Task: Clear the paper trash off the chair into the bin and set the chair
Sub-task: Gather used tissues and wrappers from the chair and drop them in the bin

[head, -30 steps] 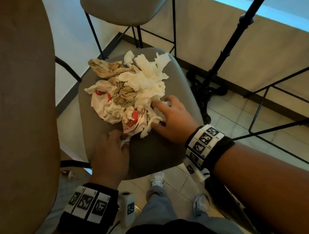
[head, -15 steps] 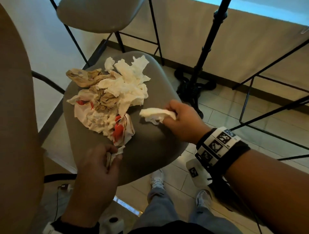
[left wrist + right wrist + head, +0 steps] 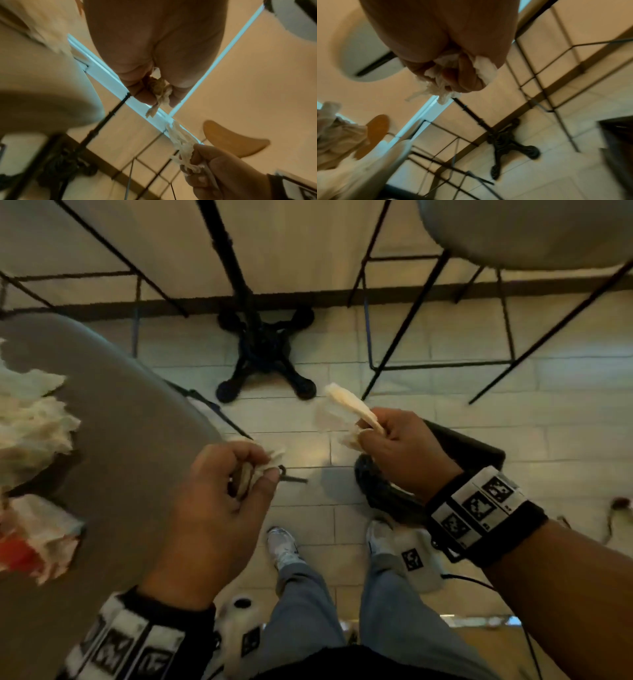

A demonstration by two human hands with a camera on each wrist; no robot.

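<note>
My right hand (image 3: pixel 383 436) grips a crumpled white napkin (image 3: pixel 349 405) above the black bin (image 3: pixel 445 460) on the floor; the right wrist view shows the napkin (image 3: pixel 447 86) bunched between curled fingers. My left hand (image 3: pixel 246 474) pinches a small scrap of paper (image 3: pixel 270 460) just off the right edge of the grey chair seat (image 3: pixel 130 440); the left wrist view shows the scrap (image 3: pixel 159 94) between thumb and fingers. A pile of white, brown and red paper trash (image 3: pixel 30 446) lies on the seat at the far left.
A black cast-iron table base (image 3: pixel 263 361) stands on the tiled floor ahead. Thin black chair legs (image 3: pixel 438 313) and a second grey seat (image 3: pixel 520 231) are at the upper right. My feet (image 3: pixel 284 546) stand below the hands.
Both hands have lifted off the chair and swung right, each carrying paper. The view has turned right, so the trash pile now sits at the left edge and the bin shows under my right hand.
</note>
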